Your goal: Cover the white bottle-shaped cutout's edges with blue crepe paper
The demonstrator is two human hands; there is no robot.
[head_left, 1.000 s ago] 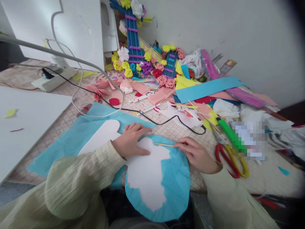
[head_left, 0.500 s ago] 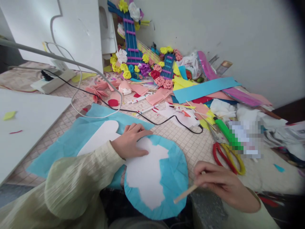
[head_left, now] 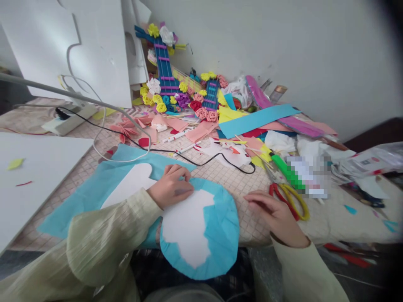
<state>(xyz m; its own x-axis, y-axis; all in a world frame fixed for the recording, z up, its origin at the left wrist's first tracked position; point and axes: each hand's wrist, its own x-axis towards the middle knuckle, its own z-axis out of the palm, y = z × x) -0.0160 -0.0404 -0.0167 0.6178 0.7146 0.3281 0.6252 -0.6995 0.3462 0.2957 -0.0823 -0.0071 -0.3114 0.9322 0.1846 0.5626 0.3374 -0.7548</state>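
Note:
A rounded white cardboard cutout (head_left: 185,226) lies at the table's front edge, overhanging it, with blue crepe paper (head_left: 222,235) folded over its rim. My left hand (head_left: 171,186) is at its upper left edge, thumb and fingers closed on it. To the right of the cutout, apart from it, hovers my right hand (head_left: 278,216). Its fingertips are drawn together, and I cannot make out whether anything is between them. Beneath my left forearm, a blue crepe sheet (head_left: 78,188) bears another white cutout (head_left: 129,186).
Scissors with red and yellow handles (head_left: 292,201) and a green tube (head_left: 286,170) lie right. Behind are a black cable (head_left: 201,161), paper scraps, markers and flower-trimmed blue guitar shapes (head_left: 165,69). A white board (head_left: 37,167) and power strip (head_left: 69,119) are left.
The wooden stick in my right hand no longer shows. That hand has risen away from the cutout. My left thumb has drawn in toward the fingers at the cutout's edge. The view has shifted slightly.

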